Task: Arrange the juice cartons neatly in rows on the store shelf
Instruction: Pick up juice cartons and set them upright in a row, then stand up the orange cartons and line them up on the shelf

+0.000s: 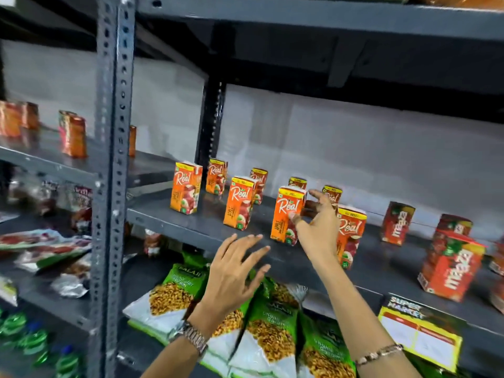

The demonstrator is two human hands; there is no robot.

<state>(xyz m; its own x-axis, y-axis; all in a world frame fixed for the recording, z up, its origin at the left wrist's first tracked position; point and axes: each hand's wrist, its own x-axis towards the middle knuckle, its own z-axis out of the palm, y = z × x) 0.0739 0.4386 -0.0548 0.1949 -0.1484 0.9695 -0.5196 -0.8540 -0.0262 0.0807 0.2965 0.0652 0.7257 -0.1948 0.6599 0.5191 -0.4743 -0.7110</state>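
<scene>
Several orange Real juice cartons stand upright in two loose rows on the grey metal shelf point(169, 222). The front row holds one carton at the left point(186, 187), a second carton point(239, 202), a third carton point(287, 215) and a fourth carton point(351, 236). My right hand point(317, 225) is spread open just right of the third carton, its thumb at the carton's face and the fingers reaching behind. My left hand point(234, 271) hovers open below the shelf's front edge, holding nothing. Red Maaza cartons point(450, 271) stand further right.
Green snack bags point(272, 323) lie on the shelf below. A perforated steel post point(113, 159) stands at the left, with copper-coloured packs point(72, 135) on the neighbouring shelf. A yellow supermarket price tag point(420, 334) hangs at the lower right. The upper shelf point(300, 20) overhangs.
</scene>
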